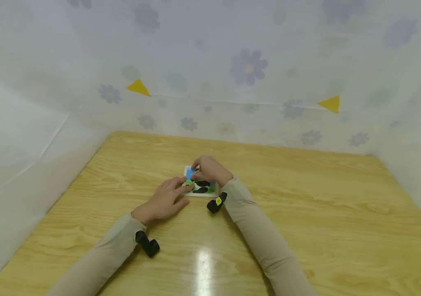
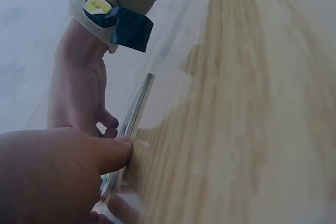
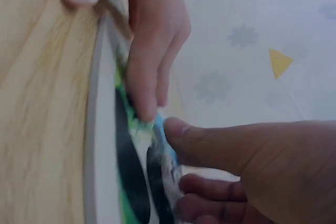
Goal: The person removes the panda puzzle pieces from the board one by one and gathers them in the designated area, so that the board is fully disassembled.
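Wood table (image 1: 343, 213) | picture board (image 1: 202, 190), partly hidden by hands (image 1: 164, 200) (image 1: 210, 168) | yellow triangles (image 1: 139, 88) (image 1: 331, 104) behind

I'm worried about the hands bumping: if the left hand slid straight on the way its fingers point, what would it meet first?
Probably the right hand, just ahead over the panda-like picture board. The left hand reaches over the board too; exact height is hard to judge.

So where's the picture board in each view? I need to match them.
Head: picture board just below centre, partly covered.
Left wrist: picture board left of centre, seen edge-on.
Right wrist: picture board left of centre, running down to the bottom edge.
Shared landmark: the left hand, visible in all three.
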The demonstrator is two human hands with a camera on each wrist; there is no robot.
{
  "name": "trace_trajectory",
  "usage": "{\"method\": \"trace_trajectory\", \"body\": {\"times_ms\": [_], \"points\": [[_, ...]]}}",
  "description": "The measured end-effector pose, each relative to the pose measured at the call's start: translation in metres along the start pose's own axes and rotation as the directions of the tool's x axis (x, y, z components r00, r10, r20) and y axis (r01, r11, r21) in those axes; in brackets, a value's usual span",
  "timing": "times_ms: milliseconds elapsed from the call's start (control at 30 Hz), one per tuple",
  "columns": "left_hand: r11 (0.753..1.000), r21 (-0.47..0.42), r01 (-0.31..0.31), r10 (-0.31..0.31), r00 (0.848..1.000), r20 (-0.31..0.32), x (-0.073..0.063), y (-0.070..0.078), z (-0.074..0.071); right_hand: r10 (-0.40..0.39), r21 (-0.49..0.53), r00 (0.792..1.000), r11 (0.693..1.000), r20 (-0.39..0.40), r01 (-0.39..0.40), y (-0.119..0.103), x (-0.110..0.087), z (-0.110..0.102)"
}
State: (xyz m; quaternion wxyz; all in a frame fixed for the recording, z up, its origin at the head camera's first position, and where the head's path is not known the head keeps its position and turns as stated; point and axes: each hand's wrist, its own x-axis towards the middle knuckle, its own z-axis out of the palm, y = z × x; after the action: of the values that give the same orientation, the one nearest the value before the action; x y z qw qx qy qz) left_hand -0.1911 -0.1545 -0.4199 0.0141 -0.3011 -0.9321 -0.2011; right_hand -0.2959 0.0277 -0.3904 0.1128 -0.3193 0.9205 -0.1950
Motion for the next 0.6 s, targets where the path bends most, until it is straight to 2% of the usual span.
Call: {"method": "trace_trajectory", "body": {"times_ms": [200,433,600], "points": [[1.000,0.018,-0.010,0.009,0.999,0.033,0.002,-0.003,-0.003,0.023,-0.023,0.999,1.000,0.046,-0.022,-0.008,0.002,-0.004],[1.000,0.016,-0.010,0.010,1.000,0.028,-0.001,-0.004,-0.008,0.063,-0.040,0.996,0.997,0.071,-0.060,-0.021,0.003,-0.007],[1.000,0.002,0.000,-0.001,0.998,0.056,0.002,0.000,-0.007,0.090,-0.052,0.992,0.995,0.090,-0.086,-0.018,0.002,-0.010]]}}
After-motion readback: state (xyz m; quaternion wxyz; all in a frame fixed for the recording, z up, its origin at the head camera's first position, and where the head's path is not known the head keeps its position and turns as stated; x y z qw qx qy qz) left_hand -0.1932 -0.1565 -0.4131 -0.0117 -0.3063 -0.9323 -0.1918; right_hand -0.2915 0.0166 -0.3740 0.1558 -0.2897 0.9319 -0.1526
